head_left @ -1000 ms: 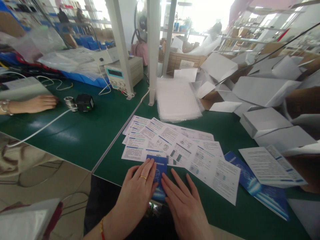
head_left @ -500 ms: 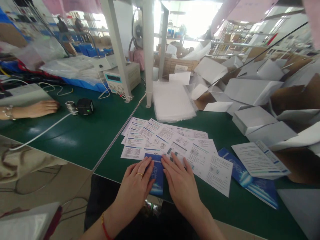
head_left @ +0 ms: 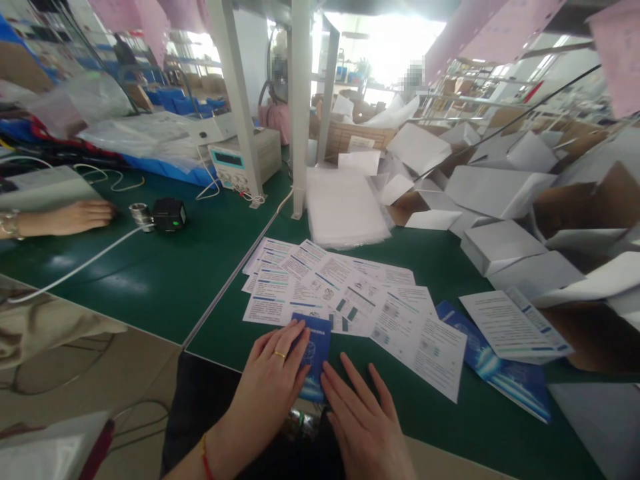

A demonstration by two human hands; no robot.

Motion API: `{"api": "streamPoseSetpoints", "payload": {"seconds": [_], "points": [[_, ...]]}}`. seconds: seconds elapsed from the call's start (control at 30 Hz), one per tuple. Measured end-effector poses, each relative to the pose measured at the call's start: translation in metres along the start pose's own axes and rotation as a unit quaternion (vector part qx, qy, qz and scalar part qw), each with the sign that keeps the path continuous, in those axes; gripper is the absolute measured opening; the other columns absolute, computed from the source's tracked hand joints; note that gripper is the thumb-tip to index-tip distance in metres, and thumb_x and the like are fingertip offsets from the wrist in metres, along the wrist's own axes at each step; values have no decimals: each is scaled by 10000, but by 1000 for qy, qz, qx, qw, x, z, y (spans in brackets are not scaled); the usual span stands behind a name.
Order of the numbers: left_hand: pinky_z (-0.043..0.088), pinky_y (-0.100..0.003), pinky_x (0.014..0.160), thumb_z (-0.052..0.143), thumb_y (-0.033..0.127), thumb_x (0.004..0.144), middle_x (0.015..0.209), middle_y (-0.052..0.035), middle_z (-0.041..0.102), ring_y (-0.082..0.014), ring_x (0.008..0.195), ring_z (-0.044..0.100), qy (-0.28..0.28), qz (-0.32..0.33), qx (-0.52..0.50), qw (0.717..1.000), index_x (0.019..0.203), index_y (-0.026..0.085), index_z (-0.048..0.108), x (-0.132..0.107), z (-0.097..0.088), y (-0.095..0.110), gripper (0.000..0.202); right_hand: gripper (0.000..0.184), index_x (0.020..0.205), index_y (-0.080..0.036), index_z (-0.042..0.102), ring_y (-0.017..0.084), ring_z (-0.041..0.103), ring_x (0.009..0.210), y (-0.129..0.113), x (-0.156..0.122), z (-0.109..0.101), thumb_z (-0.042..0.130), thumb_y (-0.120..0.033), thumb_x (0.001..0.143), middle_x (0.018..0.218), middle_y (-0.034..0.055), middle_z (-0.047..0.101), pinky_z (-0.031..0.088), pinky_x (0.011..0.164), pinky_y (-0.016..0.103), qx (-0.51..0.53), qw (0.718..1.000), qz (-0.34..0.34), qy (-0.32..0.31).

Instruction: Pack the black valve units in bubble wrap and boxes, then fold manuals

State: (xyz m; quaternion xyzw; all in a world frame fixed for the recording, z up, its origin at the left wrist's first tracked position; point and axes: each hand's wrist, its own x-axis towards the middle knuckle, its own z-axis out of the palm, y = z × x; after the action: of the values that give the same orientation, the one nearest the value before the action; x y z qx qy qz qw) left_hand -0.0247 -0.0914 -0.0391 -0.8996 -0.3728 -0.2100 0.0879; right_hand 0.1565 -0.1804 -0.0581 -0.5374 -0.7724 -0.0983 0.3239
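A small blue folded booklet (head_left: 316, 347) lies at the near edge of the green table (head_left: 150, 267). My left hand (head_left: 273, 377) lies flat on its left half, fingers stretched out, a ring on one finger. My right hand (head_left: 363, 413) rests flat beside the booklet's right edge, fingers spread, holding nothing. Just beyond the booklet, several white printed leaflets (head_left: 345, 300) are fanned out across the table.
A blue brochure (head_left: 505, 373) under a white sheet (head_left: 515, 327) lies to the right. White cartons (head_left: 500, 247) pile up at the right and back. A stack of clear bags (head_left: 343, 207) sits by a white post (head_left: 300, 107). Another person's hand (head_left: 75, 217) rests near a black device (head_left: 169, 213) at the left.
My right hand has slid back toward me, off the leaflets, to the booklet's lower right edge. My left hand has stayed on the booklet.
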Motion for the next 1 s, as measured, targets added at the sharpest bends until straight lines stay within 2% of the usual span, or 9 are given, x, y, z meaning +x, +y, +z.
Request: {"api": "streamPoseSetpoints", "payload": {"seconds": [0.13, 0.23, 0.3, 0.4, 0.47, 0.7, 0.77, 0.87, 1.0], "points": [[588, -434, 958, 347, 185, 1072, 1348, -174, 697, -279, 1227, 678, 3, 7, -17, 1000, 1322, 82, 616, -2, 0, 2, 382, 317, 1127, -214, 736, 199, 669, 1254, 2, -2, -10, 487, -93, 973, 1207, -28, 783, 196, 1289, 389, 13, 996, -86, -4], [617, -439, 955, 353, 190, 1073, 1364, -182, 686, -287, 1239, 679, 3, 6, -32, 999, 1347, 76, 595, -4, 2, 1, 383, 197, 994, -266, 744, 165, 739, 1111, 7, 2, -19, 571, -172, 982, 1006, -65, 823, 314, 1242, 339, 65, 987, -147, -8], [628, -428, 965, 355, 195, 1075, 1361, -178, 687, -285, 1245, 679, 13, 6, -53, 999, 1341, 85, 596, -7, 1, 0, 376, 170, 1034, -245, 735, 177, 752, 1063, 5, 6, -20, 588, -185, 975, 965, -31, 824, 419, 1173, 350, 74, 990, -115, 18], [618, -399, 1018, 367, 233, 1089, 1353, -153, 692, -257, 1266, 671, 23, -9, -114, 993, 1319, 127, 605, -10, -3, -3, 348, 337, 1269, -143, 672, 250, 721, 1132, -5, 13, -14, 548, -181, 957, 1193, 113, 776, 556, 1008, 403, 32, 999, -19, 16], [607, -380, 1043, 388, 261, 1092, 1364, -140, 686, -241, 1283, 663, 22, -10, -151, 988, 1311, 151, 610, -11, -6, -6, 331, 387, 1297, -133, 669, 265, 707, 1145, -12, 17, -5, 514, -151, 942, 1275, 151, 736, 595, 916, 396, 24, 999, 32, 4], [605, -367, 1043, 412, 216, 1070, 1364, -109, 698, -241, 1260, 681, 32, 44, -138, 989, 1303, 187, 646, -12, -1, -23, 331, 246, 969, -370, 794, 222, 729, 855, -14, 6, 19, 579, -252, 983, 929, -43, 814, 601, 708, 337, 52, 993, 100, 25], [609, -386, 1036, 451, 258, 1064, 1374, -104, 692, -255, 1259, 681, 38, 23, -138, 989, 1309, 203, 650, -15, 1, -29, 321, 266, 967, -344, 799, 220, 705, 774, -6, 0, 7, 551, -258, 1006, 892, -13, 808, 585, 658, 344, 61, 990, 114, 59], [611, -398, 1028, 473, 315, 1062, 1385, -96, 681, -258, 1240, 691, 40, -10, -149, 988, 1312, 225, 645, -18, 0, -36, 316, 280, 1097, -257, 784, 193, 639, 699, 14, -3, -32, 539, -153, 1012, 897, 51, 784, 551, 617, 322, 75, 973, 150, 157], [619, -420, 1011, 447, 350, 1072, 1358, -87, 689, -261, 1203, 708, 43, -16, -149, 988, 1294, 244, 644, -17, -2, -36, 315, 566, 1368, -307, 675, 218, 691, 860, 58, -2, -93, 676, 9, 898, 1067, 61, 755, 563, 743, 354, -54, 973, 119, 190]]}}
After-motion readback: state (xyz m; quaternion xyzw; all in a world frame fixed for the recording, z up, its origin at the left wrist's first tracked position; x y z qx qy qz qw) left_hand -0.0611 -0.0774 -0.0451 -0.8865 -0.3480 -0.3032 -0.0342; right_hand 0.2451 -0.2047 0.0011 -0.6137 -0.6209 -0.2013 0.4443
